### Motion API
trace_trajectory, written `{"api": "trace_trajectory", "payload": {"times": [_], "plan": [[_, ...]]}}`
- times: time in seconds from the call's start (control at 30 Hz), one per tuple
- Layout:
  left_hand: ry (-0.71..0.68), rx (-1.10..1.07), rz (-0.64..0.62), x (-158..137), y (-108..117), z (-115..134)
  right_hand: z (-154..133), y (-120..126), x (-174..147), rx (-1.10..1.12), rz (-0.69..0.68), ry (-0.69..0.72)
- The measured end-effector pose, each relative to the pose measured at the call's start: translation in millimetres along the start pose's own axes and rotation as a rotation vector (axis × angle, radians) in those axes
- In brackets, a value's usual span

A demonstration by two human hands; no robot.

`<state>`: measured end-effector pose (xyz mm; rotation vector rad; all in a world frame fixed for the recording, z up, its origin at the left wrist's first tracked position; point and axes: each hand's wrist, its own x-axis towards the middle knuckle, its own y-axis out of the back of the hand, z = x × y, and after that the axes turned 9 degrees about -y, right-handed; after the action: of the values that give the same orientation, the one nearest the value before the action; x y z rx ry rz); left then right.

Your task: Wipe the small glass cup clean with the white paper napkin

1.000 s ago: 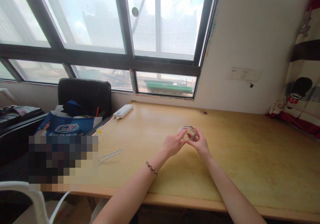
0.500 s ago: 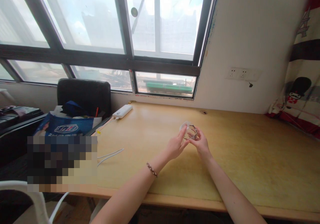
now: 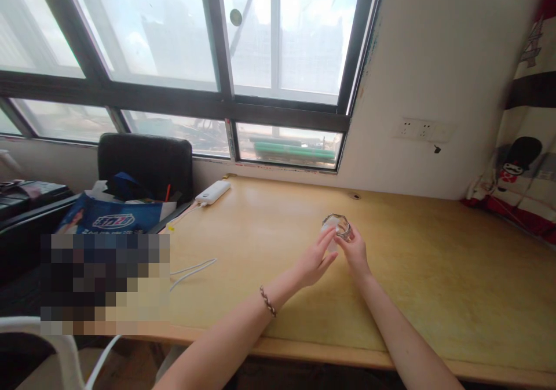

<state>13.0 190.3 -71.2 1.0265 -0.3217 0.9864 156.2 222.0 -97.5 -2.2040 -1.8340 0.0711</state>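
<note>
Over the middle of the table, my right hand (image 3: 355,252) grips a silvery metal bracelet (image 3: 346,228) by its near right side, thumb and fingers closed on the band. My left hand (image 3: 313,261) presses a thin white tissue (image 3: 330,228) against the left part of that bracelet. Its fingers point forward over the tissue, with the thumb a little apart. Part of the tissue hangs below my left fingertips. A dark braided bracelet (image 3: 268,301) circles my left wrist.
The yellowish wooden table (image 3: 434,285) runs below the window. A white power bank (image 3: 212,193) lies at its far left edge, and a white cable (image 3: 193,267) nearer me. Left of the table stand a black chair (image 3: 145,161) and a blue bag (image 3: 115,219).
The metal bracelet has turned in my right hand, its ring now tipped more to the left. My left hand has shifted slightly right and down, bringing the tissue onto the band.
</note>
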Motion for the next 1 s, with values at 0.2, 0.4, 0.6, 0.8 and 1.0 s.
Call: {"api": "trace_trajectory", "payload": {"times": [0.2, 0.4, 0.6, 0.8, 1.0], "plan": [[-0.029, -0.091, 0.043, 5.6, 10.8, 11.9, -0.5, -2.1, -8.0, 0.087, -0.157, -0.047], [-0.049, -0.166, 0.025, 3.9, 12.1, 10.1, 2.0, -4.4, -15.9, 0.038, -0.228, -0.092], [0.049, -0.207, -0.098, 3.2, 22.0, 5.8, 10.6, -2.9, -14.9, 0.089, -0.325, -0.128], [-0.107, 0.027, -0.159, 6.3, 34.8, 5.3, 9.3, -7.2, -15.1, 0.209, -0.464, -0.174], [-0.053, 0.209, -0.188, 1.7, 30.6, -2.0, 9.1, -3.7, -12.3, 0.241, -0.485, -0.223]]}}
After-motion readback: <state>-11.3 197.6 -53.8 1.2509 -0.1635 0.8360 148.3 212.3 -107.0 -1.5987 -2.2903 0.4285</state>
